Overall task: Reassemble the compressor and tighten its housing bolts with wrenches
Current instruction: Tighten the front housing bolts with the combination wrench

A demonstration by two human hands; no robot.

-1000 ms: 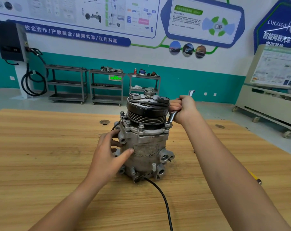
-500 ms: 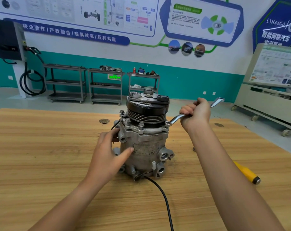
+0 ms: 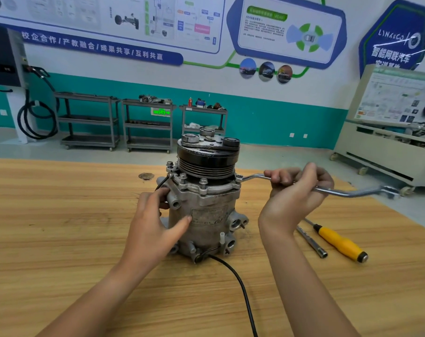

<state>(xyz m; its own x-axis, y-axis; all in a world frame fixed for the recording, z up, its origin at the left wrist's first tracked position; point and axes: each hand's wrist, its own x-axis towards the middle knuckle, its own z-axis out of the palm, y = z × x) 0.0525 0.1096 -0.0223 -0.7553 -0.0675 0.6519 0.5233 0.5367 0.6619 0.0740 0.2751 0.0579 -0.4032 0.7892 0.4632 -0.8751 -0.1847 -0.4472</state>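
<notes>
Tightening one housing bolt, by the look of it. Upright near the middle of the pale wooden desk (image 3: pixel 60 215): the grey cast-metal compressor (image 3: pixel 206 215), black ribbed pulley uppermost. Braced against its left flank, the left grip (image 3: pixel 155 222), fingers laid straight on the casting and clasping nothing. Clenched round the shank of the long cranked chrome ring wrench (image 3: pixel 338 193), the right grip (image 3: pixel 296 190), with the ring end seated over the rim bolt (image 3: pixel 238 178) at the housing's right edge.

To do this well:
- Seat the ring flat and fully down on the bolt head, to avoid rounding it.
- Pull in a smooth arc level with the desk, never upward.
- Press firmly with the left palm against twisting or tipping.
- Probably take the other flange bolts (image 3: pixel 203 181) crosswise, snugging each before the final nip.
- Mind the black cable (image 3: pixel 240 285) trailing from the base toward the near edge.
- Watch the yellow-handled screwdriver (image 3: pixel 340 242) and slim steel socket bar (image 3: pixel 311 242), lying beside the right wrist.
</notes>
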